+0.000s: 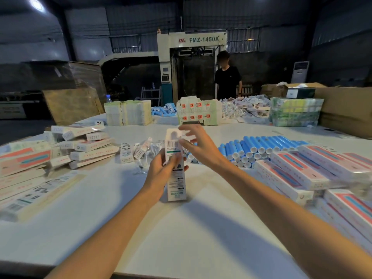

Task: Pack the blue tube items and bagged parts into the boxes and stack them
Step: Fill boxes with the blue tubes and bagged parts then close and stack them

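Observation:
A tall white printed box [175, 178] stands upright on the white table [112, 214], its top flap up. My left hand [161, 174] grips its middle from the left. My right hand [198, 146] hovers at the box's open top, fingers spread and blurred; whether it touches the flap I cannot tell. Blue tubes with white caps [259, 147] lie in a heap to the right. Clear bagged parts [148, 152] lie just behind the box. Filled boxes [298, 170] are stacked at the right.
More boxes [84, 143] are piled at the left, with flat cartons [30, 190] in front of them. Bundles of flat cartons [127, 112], more tubes [164, 110] and bags [244, 108] line the far edge. A person [227, 77] stands behind the table.

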